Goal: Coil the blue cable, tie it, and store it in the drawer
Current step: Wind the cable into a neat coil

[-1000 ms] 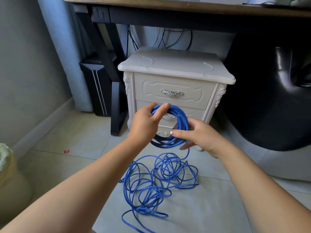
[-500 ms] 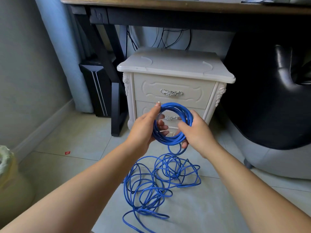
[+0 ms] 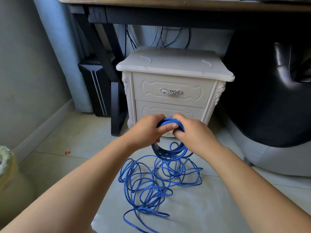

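Observation:
A blue cable coil (image 3: 170, 153) hangs in front of the white bedside cabinet (image 3: 173, 64). My left hand (image 3: 146, 130) grips the coil's top from the left, thumb across the strands. My right hand (image 3: 191, 132) grips the same top bundle from the right, close against the left hand. The coil's lower arc shows below both hands, with a clear plug end near its left side. The rest of the blue cable (image 3: 151, 185) lies in loose tangled loops on the floor tiles. Both cabinet drawers are closed; the upper drawer (image 3: 173, 89) has a silver handle.
A dark desk (image 3: 168, 7) spans above the cabinet, its black leg (image 3: 116, 108) to the left beside a black computer case (image 3: 94, 88). A black chair (image 3: 269, 91) stands at the right. A lined bin (image 3: 8, 174) sits at the left edge.
Both hands have closed together over the top of the coil, which has tipped from an open upright ring to hanging below my fists. The view has shifted slightly.

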Demonstrator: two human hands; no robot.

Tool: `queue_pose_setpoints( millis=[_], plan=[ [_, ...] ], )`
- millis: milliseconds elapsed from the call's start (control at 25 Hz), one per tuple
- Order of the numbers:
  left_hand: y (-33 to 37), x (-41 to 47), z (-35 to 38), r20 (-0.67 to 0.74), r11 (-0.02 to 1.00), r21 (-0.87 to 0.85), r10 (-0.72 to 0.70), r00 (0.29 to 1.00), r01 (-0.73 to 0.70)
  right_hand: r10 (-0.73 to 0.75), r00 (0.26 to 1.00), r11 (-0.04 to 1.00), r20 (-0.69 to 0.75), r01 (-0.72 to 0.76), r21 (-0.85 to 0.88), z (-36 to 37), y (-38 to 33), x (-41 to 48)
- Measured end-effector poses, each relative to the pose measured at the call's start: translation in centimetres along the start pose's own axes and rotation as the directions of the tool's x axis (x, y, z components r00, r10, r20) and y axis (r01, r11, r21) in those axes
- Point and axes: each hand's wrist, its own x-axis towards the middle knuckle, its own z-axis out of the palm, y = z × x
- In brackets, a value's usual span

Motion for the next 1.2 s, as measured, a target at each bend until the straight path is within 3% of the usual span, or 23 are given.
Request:
queue_pose_setpoints(
  millis=[120, 200, 320, 480, 600, 680, 720, 800, 840, 920, 1000, 1080, 1200],
  plan=[
    [0.1, 0.1, -0.2, -0.105, 0.996, -0.076, 0.032, 0.994, -0.04, 0.154, 0.988, 0.897, -0.024, -0.13, 0.422, -0.4, 0.5, 0.2],
    [0.2, 0.0, -0.1, -0.17, 0.987, -0.154, 0.027, 0.985, -0.054, 0.189, 0.974, 0.764, 0.123, -0.224, 0.604, -0.8, 1.0, 0.3],
    [0.3, 0.0, 0.2, -0.22, 0.96, -0.279, -0.028, 0.975, -0.035, 0.12, 0.906, 0.663, 0.405, -0.377, 0.646, -0.8, 1.7, -0.1],
    [0.1, 0.3, 0.1, -0.271, 0.782, -0.623, -0.214, 0.939, -0.001, 0.026, 0.835, 0.545, 0.55, -0.473, 0.692, -1.4, 1.9, -0.6],
    [0.0, 0.6, 0.3, -0.243, 0.623, -0.782, -0.349, 0.905, 0.03, 0.103, 0.894, 0.473, 0.436, -0.43, 0.769, -1.0, 1.0, -0.5],
    [0.5, 0.6, 0.8, -0.19, 0.556, -0.828, -0.398, 0.898, 0.071, 0.219, 0.931, 0.328, 0.291, -0.352, 0.877, -0.1, 0.2, 0.0],
    [0.7, 0.6, 1.2, -0.174, 0.564, -0.82, -0.405, 0.898, 0.095, 0.267, 0.935, 0.224, 0.233, -0.295, 0.929, 0.2, -0.1, 0.3],
    [0.9, 0.4, 1.9, -0.172, 0.692, -0.703, -0.388, 0.906, 0.163, 0.329, 0.93, 0.012, 0.164, -0.178, 0.984, 0.4, -0.2, 0.7],
    [0.9, 0.1, 2.0, -0.149, 0.741, -0.644, -0.367, 0.918, 0.192, 0.36, 0.922, -0.04, 0.145, -0.14, 0.989, 0.3, 0.0, 0.9],
    [0.6, -0.2, 1.9, -0.014, 0.728, -0.65, -0.3, 0.954, 0.219, 0.422, 0.899, 0.026, 0.119, -0.143, 0.989, 0.2, 0.6, 1.2],
    [0.4, -0.6, 1.4, 0.109, 0.682, -0.694, -0.217, 0.97, 0.23, 0.474, 0.877, 0.239, 0.078, -0.214, 0.947, 0.4, 1.2, 1.2],
    [0.4, -0.7, 0.7, 0.12, 0.675, -0.708, -0.175, 0.977, 0.207, 0.472, 0.881, 0.476, 0.019, -0.273, 0.836, 0.6, 1.2, 1.1],
    [0.9, -0.6, 0.3, 0.08, 0.741, -0.648, -0.161, 0.984, 0.174, 0.315, 0.946, 0.816, -0.08, -0.227, 0.532, 0.7, 0.2, 0.7]
  ],
)
